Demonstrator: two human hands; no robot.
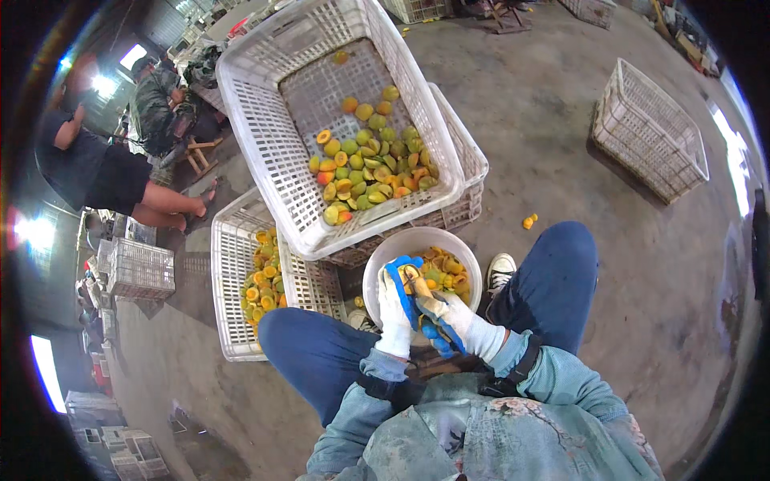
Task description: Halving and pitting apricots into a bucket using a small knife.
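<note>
My left hand (397, 306), in a white knit glove with blue rubber coating, holds a halved yellow fruit (410, 274), cut side up. My right hand (452, 320), gloved alike, is curled close against it, its stained thumb reaching the fruit. Whether a small tool sits in the right fist is hidden. Both hands are over the near side of a round white bucket (374, 255) between my knees. Inside it lie yellow-orange fruit pieces (448, 267). Just beyond, a tilted white plastic crate (328, 237) holds green and orange fruit halves (373, 162), gathered towards its near end.
The tilted crate rests on another crate (460, 150). At left, a lower crate (231, 318) contains orange fruit halves (264, 279). Another crate (649, 132) stands on the concrete floor at right, with fruit scraps (529, 221) nearer me. Two people (90, 150) are at the far left.
</note>
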